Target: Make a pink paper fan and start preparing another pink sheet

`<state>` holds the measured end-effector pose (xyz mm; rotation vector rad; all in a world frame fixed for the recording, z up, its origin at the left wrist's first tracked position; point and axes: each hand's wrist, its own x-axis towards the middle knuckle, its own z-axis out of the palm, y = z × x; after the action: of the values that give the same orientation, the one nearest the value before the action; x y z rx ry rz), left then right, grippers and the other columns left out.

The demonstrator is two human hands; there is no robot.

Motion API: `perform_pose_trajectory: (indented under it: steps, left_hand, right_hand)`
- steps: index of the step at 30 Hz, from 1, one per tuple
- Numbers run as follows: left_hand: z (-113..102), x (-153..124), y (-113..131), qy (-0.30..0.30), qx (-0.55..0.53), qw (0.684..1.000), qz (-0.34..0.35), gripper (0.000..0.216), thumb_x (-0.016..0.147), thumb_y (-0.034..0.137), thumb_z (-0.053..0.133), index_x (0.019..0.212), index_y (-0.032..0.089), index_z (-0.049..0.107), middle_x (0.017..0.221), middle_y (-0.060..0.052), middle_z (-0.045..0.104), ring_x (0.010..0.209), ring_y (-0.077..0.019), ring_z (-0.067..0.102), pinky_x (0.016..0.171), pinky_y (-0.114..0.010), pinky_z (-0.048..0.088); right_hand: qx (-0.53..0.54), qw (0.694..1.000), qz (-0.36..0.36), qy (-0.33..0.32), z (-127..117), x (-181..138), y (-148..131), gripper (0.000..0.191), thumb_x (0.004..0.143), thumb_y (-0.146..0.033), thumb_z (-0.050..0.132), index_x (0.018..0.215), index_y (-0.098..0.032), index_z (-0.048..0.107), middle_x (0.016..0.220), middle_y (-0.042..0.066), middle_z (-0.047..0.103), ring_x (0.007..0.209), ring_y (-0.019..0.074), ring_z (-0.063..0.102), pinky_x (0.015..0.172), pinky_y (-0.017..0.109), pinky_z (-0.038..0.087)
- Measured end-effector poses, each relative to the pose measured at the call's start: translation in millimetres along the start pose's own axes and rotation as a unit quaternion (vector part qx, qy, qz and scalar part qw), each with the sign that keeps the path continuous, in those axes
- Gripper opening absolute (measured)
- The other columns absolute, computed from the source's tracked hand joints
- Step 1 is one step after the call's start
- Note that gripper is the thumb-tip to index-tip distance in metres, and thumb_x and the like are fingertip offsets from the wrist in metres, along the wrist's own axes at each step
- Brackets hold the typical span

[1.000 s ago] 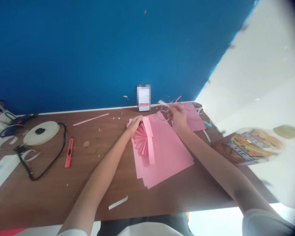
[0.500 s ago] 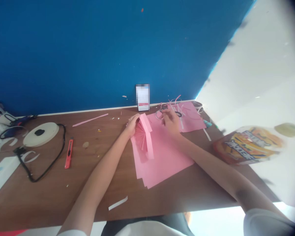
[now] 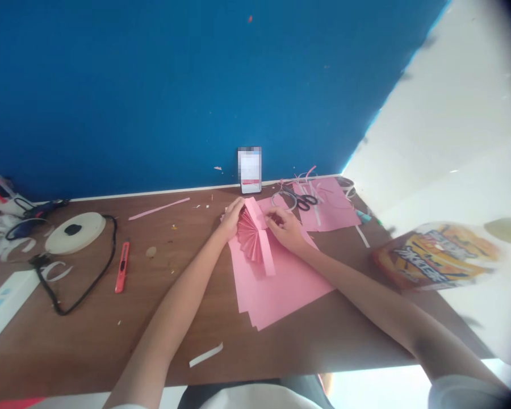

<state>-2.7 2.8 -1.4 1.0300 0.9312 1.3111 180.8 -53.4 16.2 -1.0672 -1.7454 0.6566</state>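
A pleated pink paper fan (image 3: 250,240) with a flat pink strip (image 3: 264,250) along its edge stands over a stack of pink paper sheets (image 3: 276,301). My left hand (image 3: 233,220) is closed on the upper left end of the fan. At the strip's right side, the fingers of my right hand (image 3: 284,227) are bent and pinch the fan near its middle; their tips are partly hidden. Just beyond the right hand lie black-handled scissors (image 3: 307,202) and a roll of tape (image 3: 283,200).
A phone (image 3: 251,170) leans against the blue wall. On the left are a red box cutter (image 3: 122,267), a white disc (image 3: 75,233) with a black cord, and a power strip (image 3: 9,304). A large bottle (image 3: 436,255) lies at right. Paper scraps (image 3: 206,355) are scattered about.
My right hand has come left and toward me, from near the scissors to the fan's edge. The fan is turned so more of its pleats show. My left hand keeps its hold.
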Motion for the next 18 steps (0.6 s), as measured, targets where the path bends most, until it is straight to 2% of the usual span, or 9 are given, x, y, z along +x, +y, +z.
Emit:
perform_pose_trajectory:
  steps: [4,8,12,18]
  left_hand:
    - [4,-8,9,-0.068,-0.024,0.997,-0.029,0.031,0.075,0.043,0.069,0.095,0.021,0.06,0.094,-0.001,0.063,0.088,-0.0154,0.058,0.082,-0.027,0.043]
    - [6,-12,16,-0.146,-0.041,0.988,-0.029,0.03,0.073,0.037,0.072,0.092,0.019,0.057,0.086,0.001,0.059,0.079,-0.0119,0.056,0.077,-0.024,0.042]
    - [6,-10,16,-0.152,-0.05,0.987,-0.021,0.031,0.072,0.035,0.074,0.091,0.019,0.056,0.087,0.001,0.058,0.078,-0.0103,0.055,0.076,-0.023,0.042]
    - [4,-8,10,-0.137,-0.034,0.99,-0.01,0.038,0.073,0.035,0.073,0.105,0.021,0.058,0.092,-0.001,0.06,0.083,-0.0122,0.058,0.079,-0.025,0.044]
  right_hand:
    - [0.003,1.0,0.007,0.012,1,0,-2,0.015,0.085,-0.023,0.05,0.093,-0.021,0.062,0.085,0.003,0.067,0.069,0.0136,0.058,0.057,0.025,0.042]
    - [-0.001,0.999,-0.005,0.039,1,-1,-4,0.014,0.085,-0.022,0.05,0.095,-0.021,0.06,0.086,0.003,0.066,0.067,0.0127,0.058,0.057,0.025,0.043]
    - [-0.003,0.999,-0.026,0.036,0,-2,-6,0.016,0.086,-0.024,0.051,0.1,-0.022,0.059,0.092,0.003,0.066,0.071,0.0132,0.059,0.063,0.027,0.047]
    - [0.024,0.999,-0.02,0.016,0,-3,-11,0.019,0.088,-0.034,0.054,0.102,-0.022,0.055,0.095,0.005,0.064,0.076,0.0147,0.061,0.068,0.029,0.049]
